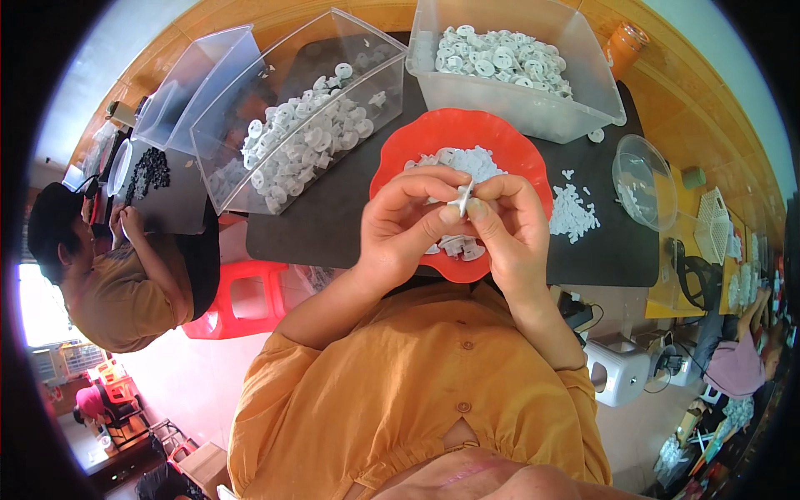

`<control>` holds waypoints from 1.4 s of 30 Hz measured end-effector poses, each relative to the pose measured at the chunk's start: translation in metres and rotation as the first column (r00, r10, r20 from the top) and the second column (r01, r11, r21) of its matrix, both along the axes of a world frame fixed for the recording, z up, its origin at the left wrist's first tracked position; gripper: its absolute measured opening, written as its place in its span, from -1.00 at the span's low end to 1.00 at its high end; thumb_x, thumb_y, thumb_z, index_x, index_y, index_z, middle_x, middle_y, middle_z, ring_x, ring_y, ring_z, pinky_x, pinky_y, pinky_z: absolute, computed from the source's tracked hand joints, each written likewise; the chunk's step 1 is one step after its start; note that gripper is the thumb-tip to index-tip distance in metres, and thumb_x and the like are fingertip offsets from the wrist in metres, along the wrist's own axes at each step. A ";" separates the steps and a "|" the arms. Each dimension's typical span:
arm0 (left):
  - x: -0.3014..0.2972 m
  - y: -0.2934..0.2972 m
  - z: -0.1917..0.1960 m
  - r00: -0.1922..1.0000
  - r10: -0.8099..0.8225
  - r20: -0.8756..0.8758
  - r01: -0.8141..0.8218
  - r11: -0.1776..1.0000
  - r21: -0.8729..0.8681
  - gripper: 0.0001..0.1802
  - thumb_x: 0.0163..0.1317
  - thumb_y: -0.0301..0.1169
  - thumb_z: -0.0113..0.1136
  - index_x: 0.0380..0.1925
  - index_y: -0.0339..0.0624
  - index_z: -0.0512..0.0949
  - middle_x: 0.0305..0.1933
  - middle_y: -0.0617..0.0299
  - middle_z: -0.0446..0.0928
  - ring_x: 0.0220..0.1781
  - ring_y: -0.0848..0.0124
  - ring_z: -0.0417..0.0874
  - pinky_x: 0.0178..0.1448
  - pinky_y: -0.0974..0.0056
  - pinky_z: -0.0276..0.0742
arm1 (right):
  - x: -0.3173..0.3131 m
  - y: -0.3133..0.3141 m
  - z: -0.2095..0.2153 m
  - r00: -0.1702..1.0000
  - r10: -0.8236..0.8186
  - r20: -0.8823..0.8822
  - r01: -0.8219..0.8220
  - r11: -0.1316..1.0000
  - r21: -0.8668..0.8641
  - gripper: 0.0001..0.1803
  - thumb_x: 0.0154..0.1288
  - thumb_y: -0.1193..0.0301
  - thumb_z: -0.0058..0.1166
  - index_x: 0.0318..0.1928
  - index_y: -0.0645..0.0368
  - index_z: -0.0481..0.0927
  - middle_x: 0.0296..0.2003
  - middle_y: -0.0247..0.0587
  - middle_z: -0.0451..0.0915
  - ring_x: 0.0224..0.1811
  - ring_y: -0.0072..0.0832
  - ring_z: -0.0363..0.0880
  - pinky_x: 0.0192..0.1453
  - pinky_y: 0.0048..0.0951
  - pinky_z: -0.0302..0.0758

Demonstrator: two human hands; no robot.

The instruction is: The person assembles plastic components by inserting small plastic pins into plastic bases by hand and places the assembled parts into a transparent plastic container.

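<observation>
Both my hands meet over a red scalloped plate, pinching one small white plastic part between thumbs and fingertips. My left hand grips it from the left, my right hand from the right. The part's exact shape is partly hidden by my fingers. On the plate below lie small white pieces towards the back and larger white plastic parts nearer me. Just right of the plate, a heap of small white pieces rests on the dark table.
Behind the plate stand a clear bin and a translucent tub, both holding many white round parts. A clear round bowl and an orange jar are on the right. At left, another person sits handling things near black pieces.
</observation>
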State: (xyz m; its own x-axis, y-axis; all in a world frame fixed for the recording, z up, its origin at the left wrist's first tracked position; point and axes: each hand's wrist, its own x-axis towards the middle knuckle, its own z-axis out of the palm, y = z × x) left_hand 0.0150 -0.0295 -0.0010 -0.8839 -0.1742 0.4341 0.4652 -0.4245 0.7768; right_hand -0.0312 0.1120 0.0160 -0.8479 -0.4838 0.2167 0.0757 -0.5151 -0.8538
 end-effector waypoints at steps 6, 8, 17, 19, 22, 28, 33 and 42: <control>-0.026 -0.090 0.055 0.620 0.664 -0.417 -0.759 0.375 -0.532 -0.81 0.28 -0.66 0.21 -0.12 -0.26 0.61 0.06 0.08 0.62 0.08 0.37 0.61 0.11 0.35 0.53 | -0.022 0.054 -0.021 0.995 -0.081 -0.061 0.092 0.974 0.206 -0.86 0.42 0.52 0.11 -0.06 0.27 0.55 -0.27 -0.30 0.59 -0.25 -0.57 0.64 -0.19 -0.54 0.60; -0.029 -0.136 0.066 0.559 0.739 -0.376 -0.753 0.262 -0.604 -0.84 0.30 -0.62 0.22 -0.13 -0.31 0.64 0.05 0.11 0.64 0.03 0.41 0.64 0.11 0.36 0.56 | -0.039 0.087 -0.021 0.943 -0.295 -0.154 0.332 0.866 0.373 -0.86 0.41 0.51 0.13 -0.09 0.29 0.60 -0.28 -0.32 0.62 -0.33 -0.60 0.62 -0.23 -0.59 0.57; -0.044 -0.085 0.064 0.693 0.458 -0.558 -0.582 -0.102 -0.807 -0.80 0.25 -0.57 0.20 -0.13 -0.21 0.67 0.04 0.09 0.65 0.05 0.22 0.68 0.06 0.24 0.57 | -0.122 0.171 -0.067 0.633 0.007 -0.774 0.756 0.211 0.620 -0.78 0.28 0.53 0.08 -0.11 0.10 0.71 -0.21 -0.15 0.63 -0.16 -0.21 0.62 -0.04 -0.33 0.55; -0.045 -0.050 0.054 0.830 0.441 -0.343 -0.449 0.162 -0.879 -0.81 0.24 -0.58 0.20 -0.16 -0.22 0.67 0.03 0.09 0.65 0.08 0.21 0.67 0.09 0.20 0.56 | -0.121 0.178 -0.066 0.607 0.182 -0.774 0.779 0.055 0.624 -0.66 0.17 0.60 0.02 -0.08 0.08 0.72 -0.12 -0.18 0.62 -0.02 -0.16 0.59 0.05 -0.23 0.54; -0.049 -0.029 0.039 0.916 0.329 -0.231 -0.306 0.200 -0.931 -0.82 0.22 -0.59 0.20 -0.17 -0.23 0.65 -0.04 0.06 0.65 0.02 0.13 0.66 0.06 0.18 0.58 | -0.109 0.206 -0.063 0.576 0.227 -0.785 0.805 0.006 0.593 -0.61 0.12 0.64 0.00 -0.05 0.15 0.70 -0.13 -0.14 0.60 0.00 -0.16 0.57 0.09 -0.24 0.52; -0.060 -0.006 0.027 0.993 0.116 0.031 0.033 -0.014 -0.999 -0.78 0.25 -0.42 0.23 -0.11 -0.20 0.64 -0.06 0.09 0.62 0.05 0.10 0.59 0.11 0.12 0.54 | -0.060 0.243 -0.053 0.574 0.177 -0.799 0.792 0.128 0.597 -0.73 0.17 0.63 0.11 -0.10 0.23 0.69 -0.18 -0.15 0.59 -0.09 -0.15 0.55 0.02 -0.25 0.51; -0.071 -0.013 0.024 0.990 -0.056 0.129 0.123 -0.092 -0.988 -0.77 0.24 -0.45 0.23 -0.11 -0.24 0.64 -0.02 0.09 0.61 0.08 0.10 0.58 0.15 0.13 0.52 | -0.039 0.225 -0.055 0.537 0.256 -0.804 0.688 0.419 0.593 -0.71 0.03 0.66 0.16 -0.19 0.17 0.70 -0.19 -0.21 0.58 -0.09 -0.17 0.54 0.00 -0.21 0.50; -0.062 -0.027 0.020 0.978 -0.079 0.192 0.194 0.017 -0.981 -0.80 0.22 -0.55 0.24 -0.15 -0.32 0.62 -0.04 0.13 0.61 -0.01 0.17 0.63 0.07 0.21 0.55 | -0.046 0.183 -0.063 0.472 0.308 -0.826 0.607 0.566 0.558 -0.68 -0.06 0.59 0.30 -0.19 0.16 0.67 -0.21 -0.26 0.55 -0.11 -0.23 0.54 -0.06 -0.29 0.54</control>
State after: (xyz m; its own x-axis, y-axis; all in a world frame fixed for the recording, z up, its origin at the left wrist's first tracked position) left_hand -0.0470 -0.0562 0.0190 -0.8663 0.4992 0.0154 0.4303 0.7303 0.5306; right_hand -0.0770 0.2946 -0.0475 -0.5553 -0.7009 0.4477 -0.8228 0.3847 -0.4183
